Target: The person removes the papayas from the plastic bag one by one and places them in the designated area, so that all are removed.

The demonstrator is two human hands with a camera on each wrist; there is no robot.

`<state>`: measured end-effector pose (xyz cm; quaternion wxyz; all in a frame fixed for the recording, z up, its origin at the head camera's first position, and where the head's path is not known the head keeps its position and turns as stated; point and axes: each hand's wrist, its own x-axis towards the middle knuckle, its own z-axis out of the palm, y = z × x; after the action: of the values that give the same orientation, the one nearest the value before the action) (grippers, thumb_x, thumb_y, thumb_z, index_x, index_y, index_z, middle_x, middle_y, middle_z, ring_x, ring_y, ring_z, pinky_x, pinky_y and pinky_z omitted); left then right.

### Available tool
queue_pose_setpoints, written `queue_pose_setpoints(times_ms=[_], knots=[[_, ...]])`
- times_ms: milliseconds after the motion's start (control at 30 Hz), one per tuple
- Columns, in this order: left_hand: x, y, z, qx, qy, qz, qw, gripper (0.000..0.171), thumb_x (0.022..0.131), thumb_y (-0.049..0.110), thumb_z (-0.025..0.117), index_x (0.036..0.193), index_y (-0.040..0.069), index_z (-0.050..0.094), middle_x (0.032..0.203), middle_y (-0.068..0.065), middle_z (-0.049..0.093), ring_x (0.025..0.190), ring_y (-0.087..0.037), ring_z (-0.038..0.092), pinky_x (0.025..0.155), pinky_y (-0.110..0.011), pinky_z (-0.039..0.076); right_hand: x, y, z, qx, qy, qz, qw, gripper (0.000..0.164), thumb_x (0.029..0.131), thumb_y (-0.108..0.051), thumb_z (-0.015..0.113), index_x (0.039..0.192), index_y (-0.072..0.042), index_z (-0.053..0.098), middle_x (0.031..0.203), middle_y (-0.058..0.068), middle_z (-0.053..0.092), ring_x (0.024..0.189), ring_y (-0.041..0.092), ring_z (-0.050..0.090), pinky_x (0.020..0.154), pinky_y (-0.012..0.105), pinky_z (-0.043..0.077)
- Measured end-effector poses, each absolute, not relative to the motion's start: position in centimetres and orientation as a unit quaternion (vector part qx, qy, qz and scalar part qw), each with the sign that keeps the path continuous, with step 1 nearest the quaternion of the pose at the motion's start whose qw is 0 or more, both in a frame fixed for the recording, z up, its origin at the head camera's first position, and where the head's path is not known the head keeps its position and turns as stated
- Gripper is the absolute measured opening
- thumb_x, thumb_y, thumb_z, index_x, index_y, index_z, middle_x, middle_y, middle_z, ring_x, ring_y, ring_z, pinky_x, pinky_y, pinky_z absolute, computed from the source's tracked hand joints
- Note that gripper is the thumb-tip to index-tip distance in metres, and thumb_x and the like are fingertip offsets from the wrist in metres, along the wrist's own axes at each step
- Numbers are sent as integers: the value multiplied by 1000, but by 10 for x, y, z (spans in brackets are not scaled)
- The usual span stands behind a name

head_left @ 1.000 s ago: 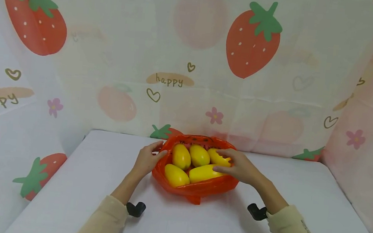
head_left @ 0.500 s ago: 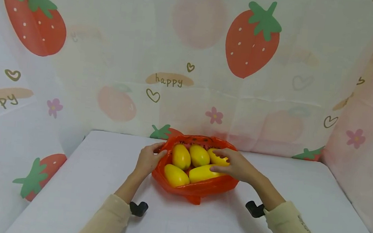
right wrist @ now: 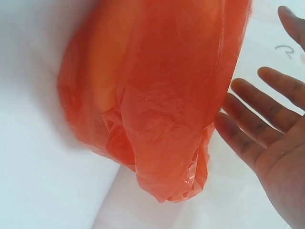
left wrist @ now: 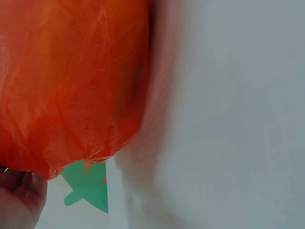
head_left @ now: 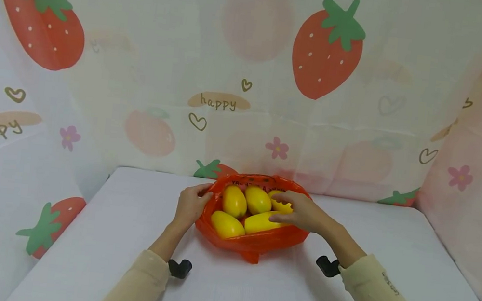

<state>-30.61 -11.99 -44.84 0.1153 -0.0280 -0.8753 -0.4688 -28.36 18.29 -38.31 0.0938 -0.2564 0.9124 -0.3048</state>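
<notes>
A red plastic bag (head_left: 254, 244) sat near the far edge of the white surface (head_left: 227, 297), its mouth spread wide toward the person. Five yellow fruits showed inside it: a rounded one (head_left: 234, 202) and another (head_left: 258, 200) side by side at the back, a third (head_left: 283, 204) to the right of them and partly covered, an oval one (head_left: 227, 225) at the front left, and a longer one (head_left: 262, 223) at the front right. Dark lettering (head_left: 259, 187) ran along the bag's far inner wall.

The left hand (head_left: 188, 207) was pinching the rim on the bag's left side, its fingers curled against the plastic. The right hand (head_left: 304, 212) reached over the right side with its fingers spread and released, grasping nothing, in front of the two right-hand fruits from where I looked; whether the fingertips touched them I couldn't tell.

Both arms wore cream sleeves (head_left: 383, 297), with a black fitting (head_left: 328, 266) at each wrist. Behind the surface hung a pale backdrop (head_left: 167, 61) printed with strawberries, hearts and the word "happy".
</notes>
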Motion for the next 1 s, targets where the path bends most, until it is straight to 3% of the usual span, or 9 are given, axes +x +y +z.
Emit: queue_pose_setpoints(times_ms=[267,667,1000], knots=[[-306,-120,-446,-29,-876,-464,131,31,95,11,61,124,2,66,113,-17,71,100,-30,67,92,-42,57,-287,178,-383,-251,925,-266,106,65,85,-42,73,137,-7,54,137,14,58,126,32,54,104,51,48],[-307,-124,-444,-24,-872,-470,131,30,95,12,61,123,1,66,115,-18,71,101,-30,66,93,-42,56,-289,167,-383,-257,937,-202,126,55,83,-27,77,131,-6,60,130,13,62,121,30,54,106,49,46],[-308,-123,-449,-28,-869,-477,126,30,95,11,61,122,1,67,114,-17,71,101,-30,67,92,-42,57,-287,163,-390,-270,944,-136,134,51,82,-19,77,129,-8,62,132,11,61,128,32,51,108,49,45]])
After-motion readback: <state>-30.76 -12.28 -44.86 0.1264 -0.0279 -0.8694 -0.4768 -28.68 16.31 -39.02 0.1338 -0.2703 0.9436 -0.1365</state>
